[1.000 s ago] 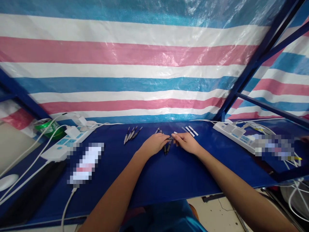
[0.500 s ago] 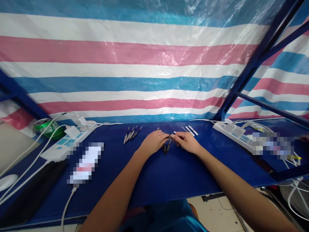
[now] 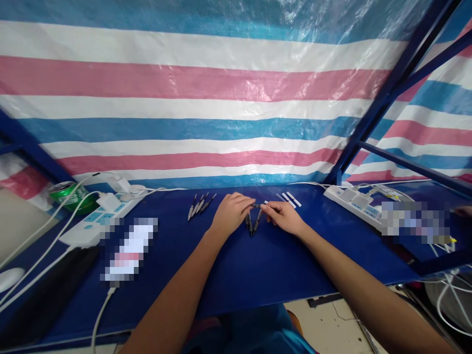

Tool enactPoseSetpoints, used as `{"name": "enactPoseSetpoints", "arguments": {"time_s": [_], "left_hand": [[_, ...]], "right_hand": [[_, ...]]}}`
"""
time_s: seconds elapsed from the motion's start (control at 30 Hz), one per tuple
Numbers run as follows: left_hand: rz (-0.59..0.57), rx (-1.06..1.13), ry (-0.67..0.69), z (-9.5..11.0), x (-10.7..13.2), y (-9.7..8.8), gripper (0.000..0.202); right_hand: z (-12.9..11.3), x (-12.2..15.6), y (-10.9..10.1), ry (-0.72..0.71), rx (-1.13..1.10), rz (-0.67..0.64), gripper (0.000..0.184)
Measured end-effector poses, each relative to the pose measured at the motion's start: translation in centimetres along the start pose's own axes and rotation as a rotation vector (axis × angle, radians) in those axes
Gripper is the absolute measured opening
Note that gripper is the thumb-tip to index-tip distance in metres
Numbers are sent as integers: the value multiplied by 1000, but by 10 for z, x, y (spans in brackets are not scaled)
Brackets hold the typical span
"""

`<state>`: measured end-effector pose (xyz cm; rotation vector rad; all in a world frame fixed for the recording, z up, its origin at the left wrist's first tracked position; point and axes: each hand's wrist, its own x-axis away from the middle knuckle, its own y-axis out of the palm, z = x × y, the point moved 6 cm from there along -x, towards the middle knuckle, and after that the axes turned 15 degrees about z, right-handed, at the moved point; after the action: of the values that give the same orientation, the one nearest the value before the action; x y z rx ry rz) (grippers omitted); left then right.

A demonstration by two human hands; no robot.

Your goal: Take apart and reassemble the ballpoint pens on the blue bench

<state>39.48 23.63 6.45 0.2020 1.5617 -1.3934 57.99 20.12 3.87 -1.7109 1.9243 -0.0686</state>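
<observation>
- While the bare left hand [image 3: 231, 215] stood just left of the frame's centre, its grip was drawn together, with the fingertips at the left end of a slim, dark, pen-like piece [image 3: 258, 205].
- The bare right hand [image 3: 283, 216], right of the centre, had its grip pinched, thumb and fingers on that piece's other end.
- The piece lay roughly level between the hands, slightly below the middle of the frame.
- Below it, several slender black-and-grey pens [image 3: 251, 227] lay on the glossy dark blue surface [image 3: 258, 275], their lower ends close together; the left hand partly hid them.
- Left of the left hand, a fanned group of slim grey pens with dark, thin upper ends [image 3: 191, 212] lay apart from it.
- Just beyond the right hand, towards the upper right, slim white sticks [image 3: 294, 198] lay slanted side by side.
- At the left of the frame were a long white power strip with blue sockets [image 3: 83, 235] and a shiny green metal can [image 3: 62, 192]; another white power strip [image 3: 336, 197] lay at the right.
</observation>
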Motion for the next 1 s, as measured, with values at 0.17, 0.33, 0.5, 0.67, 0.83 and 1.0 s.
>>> {"name": "enactPoseSetpoints", "arguments": {"time_s": [0.17, 0.33, 0.5, 0.67, 0.83, 1.0], "left_hand": [[114, -217, -192, -21, 1, -14, 58], [24, -461, -374, -52, 16, -17, 46], [-72, -548, -486, -69, 25, -19, 35], [-102, -571, -509, -77, 27, -21, 32], [-75, -341, -362, -69, 19, -11, 32], [-125, 6, -296, -45, 16, 7, 33]], "right_hand": [[12, -7, -20, 47, -78, 298, 55], [13, -5, -28, 7, -29, 381, 53], [-10, 2, -13, -201, 186, 199, 39], [-23, 12, 11, -300, 218, -86, 44], [-20, 14, 18, -249, 257, -153, 53], [-8, 9, 16, -248, 402, -71, 40]]}}
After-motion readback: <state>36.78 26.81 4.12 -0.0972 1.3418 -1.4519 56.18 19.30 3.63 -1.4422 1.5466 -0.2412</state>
